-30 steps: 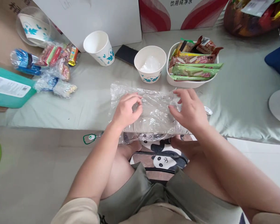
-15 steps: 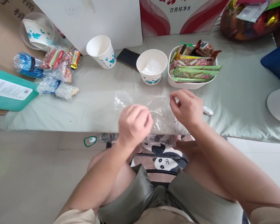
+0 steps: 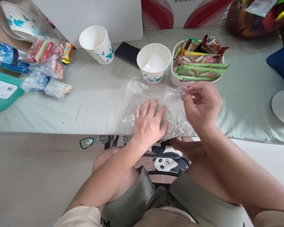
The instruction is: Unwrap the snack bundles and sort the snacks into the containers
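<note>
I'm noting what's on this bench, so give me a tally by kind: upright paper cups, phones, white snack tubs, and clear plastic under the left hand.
Upright paper cups: 2 (tall cup, short cup)
Phone: 1
White snack tub: 1
Clear plastic under the left hand: 1
Total: 5

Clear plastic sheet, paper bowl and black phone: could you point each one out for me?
Clear plastic sheet (image 3: 156,91): head view, on its far part.
Paper bowl (image 3: 153,77): head view, on its front outer wall.
Black phone (image 3: 127,53): head view, on its flat dark face.
</note>
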A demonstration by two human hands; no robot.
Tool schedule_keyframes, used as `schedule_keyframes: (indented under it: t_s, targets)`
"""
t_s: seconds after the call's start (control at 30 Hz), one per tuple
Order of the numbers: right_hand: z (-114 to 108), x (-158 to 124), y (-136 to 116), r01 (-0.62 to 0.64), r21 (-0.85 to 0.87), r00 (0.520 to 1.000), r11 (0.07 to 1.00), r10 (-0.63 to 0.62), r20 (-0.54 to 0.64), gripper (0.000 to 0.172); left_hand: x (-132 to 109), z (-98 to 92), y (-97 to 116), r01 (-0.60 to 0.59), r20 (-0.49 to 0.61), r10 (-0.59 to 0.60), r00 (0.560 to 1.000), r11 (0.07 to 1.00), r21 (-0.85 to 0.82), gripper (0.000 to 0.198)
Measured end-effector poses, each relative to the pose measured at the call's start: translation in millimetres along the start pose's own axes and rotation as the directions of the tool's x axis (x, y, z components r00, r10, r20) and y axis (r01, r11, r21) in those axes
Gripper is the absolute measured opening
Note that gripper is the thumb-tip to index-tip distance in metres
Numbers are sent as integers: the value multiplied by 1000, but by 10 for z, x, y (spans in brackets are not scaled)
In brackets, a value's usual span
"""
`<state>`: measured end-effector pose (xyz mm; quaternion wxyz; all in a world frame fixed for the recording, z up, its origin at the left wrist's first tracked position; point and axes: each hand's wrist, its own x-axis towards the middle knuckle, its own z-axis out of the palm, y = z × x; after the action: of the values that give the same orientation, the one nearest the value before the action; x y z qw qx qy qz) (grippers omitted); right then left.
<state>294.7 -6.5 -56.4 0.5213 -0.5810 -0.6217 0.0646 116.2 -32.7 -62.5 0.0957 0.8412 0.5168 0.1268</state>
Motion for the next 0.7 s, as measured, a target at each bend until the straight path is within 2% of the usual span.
schedule_keyframes:
  t_s: [0.13, 0.2, 0.23, 0.3, 0.33, 0.4, 0.43, 0.47, 0.53, 0.6, 0.63, 0.7]
  targets:
    - [-21, -31, 29, 124, 61, 992, 990, -122, -25, 19, 131, 73, -23, 85, 23, -84, 996, 996, -9, 57]
    - [-37, -48, 38, 163, 47, 987, 986, -162, -7, 19, 204, 108, -110, 68, -57, -70, 996, 997, -46, 49]
    - [-46, -58, 41, 178, 41, 984, 983, -179, 5, 20, 238, 119, -177, 44, -137, -54, 989, 996, -76, 40]
    - [-66, -83, 51, 203, 45, 978, 978, -204, 39, 20, 299, 118, -355, -10, -361, -45, 931, 989, -150, 24]
    - [-76, -95, 57, 213, 54, 975, 976, -216, 58, 21, 325, 108, -460, -18, -475, -74, 877, 982, -188, 25]
    - [-95, -117, 71, 235, 75, 966, 969, -241, 89, 21, 369, 80, -679, 24, -603, -202, 771, 957, -290, 52]
    - [-104, -125, 76, 242, 82, 963, 967, -250, 103, 21, 386, 69, -781, 43, -603, -271, 750, 930, -364, 69]
    - [-112, -131, 81, 247, 86, 960, 965, -256, 115, 20, 403, 63, -872, 37, -570, -311, 761, 897, -441, 81]
    - [-124, -136, 83, 250, 74, 957, 965, -258, 133, 19, 434, 68, -1009, 16, -455, -361, 814, 796, -605, 84]
    - [-134, -135, 85, 250, 37, 958, 968, -253, 137, 19, 468, 84, -1087, 19, -341, -399, 851, 672, -741, 61]
    - [-138, -133, 89, 248, 11, 960, 969, -247, 134, 20, 486, 88, -1109, 26, -306, -429, 850, 614, -789, 45]
    - [-150, -130, 115, 214, -32, 972, 976, -209, 111, 22, 516, 80, -1138, 10, -288, -499, 817, 512, -859, 23]
